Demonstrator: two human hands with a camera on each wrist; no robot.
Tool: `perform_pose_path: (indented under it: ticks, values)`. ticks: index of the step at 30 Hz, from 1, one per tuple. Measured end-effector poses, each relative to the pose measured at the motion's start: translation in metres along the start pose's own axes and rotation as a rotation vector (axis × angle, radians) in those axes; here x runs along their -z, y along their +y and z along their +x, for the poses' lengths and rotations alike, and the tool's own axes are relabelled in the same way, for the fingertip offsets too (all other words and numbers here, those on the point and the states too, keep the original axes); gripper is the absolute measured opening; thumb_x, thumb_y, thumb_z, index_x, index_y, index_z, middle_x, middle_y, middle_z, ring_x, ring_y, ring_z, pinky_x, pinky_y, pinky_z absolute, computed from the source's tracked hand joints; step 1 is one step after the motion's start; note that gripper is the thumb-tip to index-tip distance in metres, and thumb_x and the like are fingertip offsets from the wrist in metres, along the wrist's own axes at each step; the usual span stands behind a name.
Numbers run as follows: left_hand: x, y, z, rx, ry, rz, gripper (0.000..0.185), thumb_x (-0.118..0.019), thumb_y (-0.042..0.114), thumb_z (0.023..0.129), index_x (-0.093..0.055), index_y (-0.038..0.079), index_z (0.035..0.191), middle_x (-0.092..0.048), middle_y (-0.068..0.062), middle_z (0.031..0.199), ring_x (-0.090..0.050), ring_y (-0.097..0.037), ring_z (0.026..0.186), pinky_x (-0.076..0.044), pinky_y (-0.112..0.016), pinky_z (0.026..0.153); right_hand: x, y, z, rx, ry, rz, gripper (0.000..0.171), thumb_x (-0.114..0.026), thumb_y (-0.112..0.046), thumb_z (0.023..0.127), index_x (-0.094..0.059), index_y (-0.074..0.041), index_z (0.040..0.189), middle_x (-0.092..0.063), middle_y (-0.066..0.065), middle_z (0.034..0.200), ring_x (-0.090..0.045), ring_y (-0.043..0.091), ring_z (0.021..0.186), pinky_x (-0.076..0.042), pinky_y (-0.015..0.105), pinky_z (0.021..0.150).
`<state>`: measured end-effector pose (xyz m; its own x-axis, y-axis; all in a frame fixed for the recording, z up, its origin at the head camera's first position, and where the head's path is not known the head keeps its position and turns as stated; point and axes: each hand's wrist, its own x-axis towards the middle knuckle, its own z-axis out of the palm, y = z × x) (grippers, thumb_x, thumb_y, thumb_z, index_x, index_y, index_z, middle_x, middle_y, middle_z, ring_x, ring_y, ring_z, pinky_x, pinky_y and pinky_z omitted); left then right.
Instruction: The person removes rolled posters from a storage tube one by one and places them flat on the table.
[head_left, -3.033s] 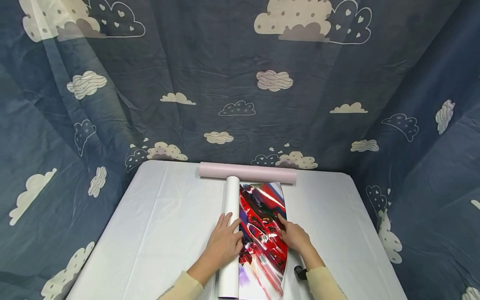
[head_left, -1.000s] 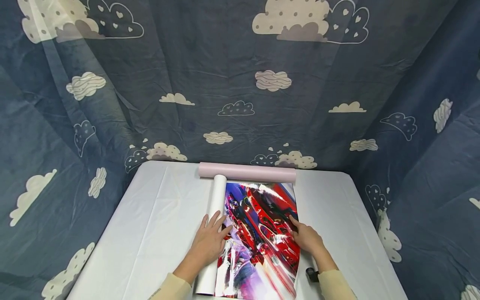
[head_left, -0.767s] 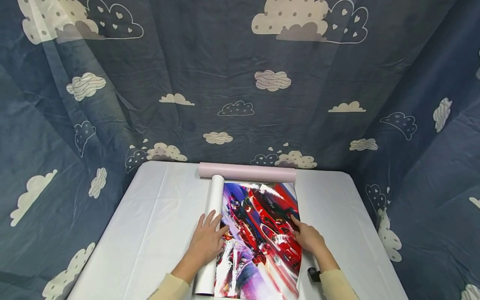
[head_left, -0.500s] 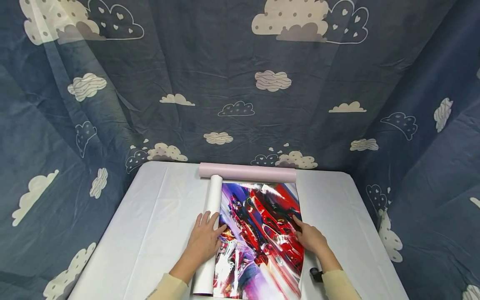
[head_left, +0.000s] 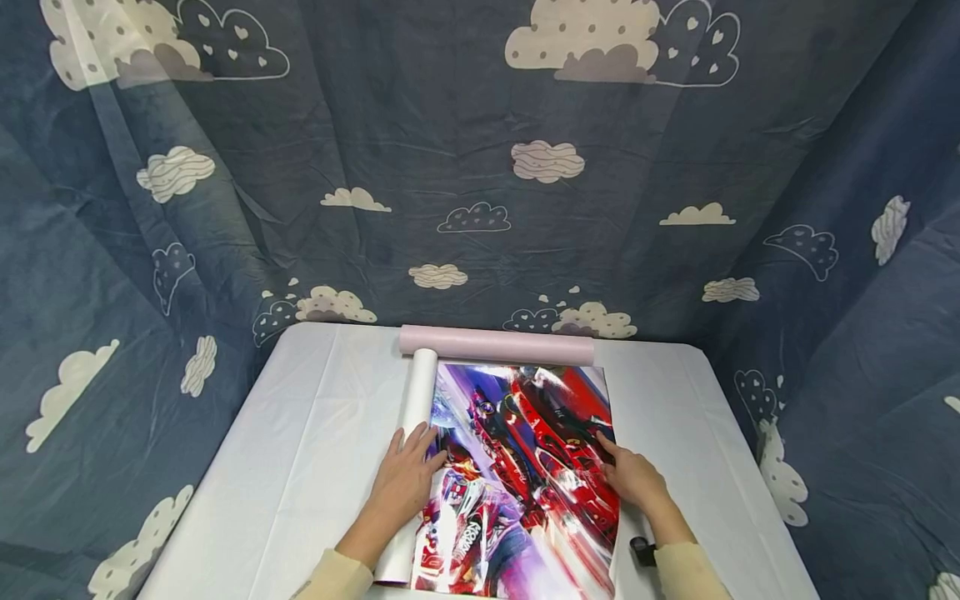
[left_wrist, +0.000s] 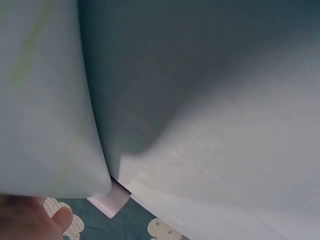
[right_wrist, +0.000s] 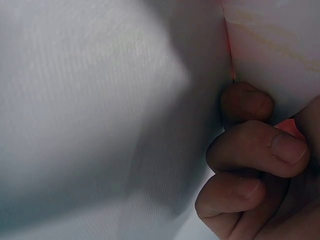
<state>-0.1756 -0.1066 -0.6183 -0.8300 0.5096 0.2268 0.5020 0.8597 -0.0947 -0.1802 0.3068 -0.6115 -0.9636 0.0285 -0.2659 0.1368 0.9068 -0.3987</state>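
Note:
A glossy poster (head_left: 525,475) printed with red racing cars lies partly unrolled on the white table (head_left: 300,450). Its left part is still wound into a white roll (head_left: 416,392). My left hand (head_left: 408,477) rests on that roll with straight fingers, and the left wrist view shows the roll (left_wrist: 40,100) close up. My right hand (head_left: 633,479) is at the poster's right edge. In the right wrist view its fingers (right_wrist: 255,150) are curled at the edge of the poster (right_wrist: 280,45), gripping it.
A pink roll (head_left: 495,344) lies across the table's far edge, touching the poster's top. A small black object (head_left: 642,550) sits by my right wrist. Dark blue cloud-print fabric (head_left: 480,167) hangs behind and at both sides.
The poster has opened wider. My left hand pushed the white roll leftward while my right hand moved right with the poster's edge.

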Motion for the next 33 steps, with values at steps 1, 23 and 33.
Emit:
perform_pose_path:
  ticks: [1, 23, 33]
  values:
    - [0.0, -0.002, 0.0, 0.006, -0.004, -0.003, 0.031, -0.066, 0.019, 0.094, -0.08, 0.022, 0.121, -0.062, -0.01, 0.152, -0.05, -0.034, 0.148, -0.041, -0.06, 0.12, 0.0, 0.0, 0.0, -0.008, 0.0, 0.0, 0.066, -0.063, -0.014, 0.1, -0.041, -0.012, 0.163, -0.063, 0.039, 0.135, -0.062, 0.032, 0.083, -0.042, 0.037, 0.063]
    - [-0.002, -0.02, -0.012, 0.137, 0.084, -0.077, 0.031, -0.082, 0.017, 0.078, -0.068, 0.011, 0.105, -0.053, -0.02, 0.153, -0.049, -0.045, 0.142, -0.046, -0.072, 0.107, 0.013, 0.017, -0.002, -0.05, -0.038, 0.031, 0.067, -0.061, -0.015, 0.102, -0.038, -0.013, 0.164, -0.055, 0.043, 0.142, -0.06, 0.037, 0.088, -0.043, 0.039, 0.066]
    - [0.001, -0.028, -0.019, 0.104, 0.017, -0.062, 0.022, -0.075, 0.014, 0.089, -0.081, 0.022, 0.109, -0.049, -0.01, 0.164, -0.041, -0.04, 0.153, -0.043, -0.079, 0.107, 0.015, 0.026, -0.001, -0.051, -0.046, 0.013, 0.067, -0.061, -0.017, 0.102, -0.037, -0.012, 0.164, -0.053, 0.044, 0.145, -0.065, 0.051, 0.108, -0.053, 0.047, 0.073]
